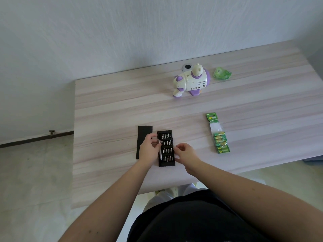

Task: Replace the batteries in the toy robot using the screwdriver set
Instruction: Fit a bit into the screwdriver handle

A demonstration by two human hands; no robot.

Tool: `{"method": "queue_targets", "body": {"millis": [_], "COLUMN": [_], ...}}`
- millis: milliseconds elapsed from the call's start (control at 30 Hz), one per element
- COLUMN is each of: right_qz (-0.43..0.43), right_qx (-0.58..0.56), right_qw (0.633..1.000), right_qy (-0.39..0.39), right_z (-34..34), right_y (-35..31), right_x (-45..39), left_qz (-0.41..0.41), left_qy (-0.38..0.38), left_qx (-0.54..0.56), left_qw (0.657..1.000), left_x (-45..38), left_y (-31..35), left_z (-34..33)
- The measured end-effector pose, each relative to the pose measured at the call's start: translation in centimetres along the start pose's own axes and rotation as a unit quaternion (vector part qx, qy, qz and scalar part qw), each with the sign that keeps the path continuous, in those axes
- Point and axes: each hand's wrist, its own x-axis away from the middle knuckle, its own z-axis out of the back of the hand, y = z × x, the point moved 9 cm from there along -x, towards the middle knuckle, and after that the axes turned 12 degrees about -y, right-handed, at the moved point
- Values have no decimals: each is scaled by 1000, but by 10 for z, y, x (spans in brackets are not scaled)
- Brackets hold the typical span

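Both hands work the bit tray (166, 148): your left hand (149, 148) pinches the screwdriver handle (159, 147); lift straight while your right hand (186, 154), fingers curled at its edge, steadies it.

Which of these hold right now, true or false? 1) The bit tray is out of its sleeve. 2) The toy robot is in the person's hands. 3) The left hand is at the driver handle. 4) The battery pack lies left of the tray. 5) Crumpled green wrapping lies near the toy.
1) True: the bit tray lies open beside its black sleeve.
2) False: the toy robot lies untouched at the far side of the table.
3) True: the left hand pinches the silver driver handle.
4) False: the battery pack lies to its right, past the right hand.
5) True: green wrapping lies right of the toy.
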Motion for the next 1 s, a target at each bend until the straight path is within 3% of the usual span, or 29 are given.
{"method": "queue_targets", "body": {"millis": [300, 500, 700, 1000], "right_qz": [38, 141, 259, 331], "right_qx": [-31, 1, 12, 45], "right_qw": [999, 990, 965, 941], "right_qy": [9, -32, -51, -47], "right_z": [14, 3, -12, -27], "right_y": [-24, -94, -172, -219], "right_x": [7, 41, 99, 150], "left_qz": [-40, -93, -191, -266], "left_qy": [12, -62, -58, -44], "left_qx": [81, 138, 122, 97], "left_qw": [996, 984, 972, 958], "left_x": [10, 32, 60, 87], "left_y": [30, 70, 138, 190], "left_z": [26, 21, 32, 59]}}
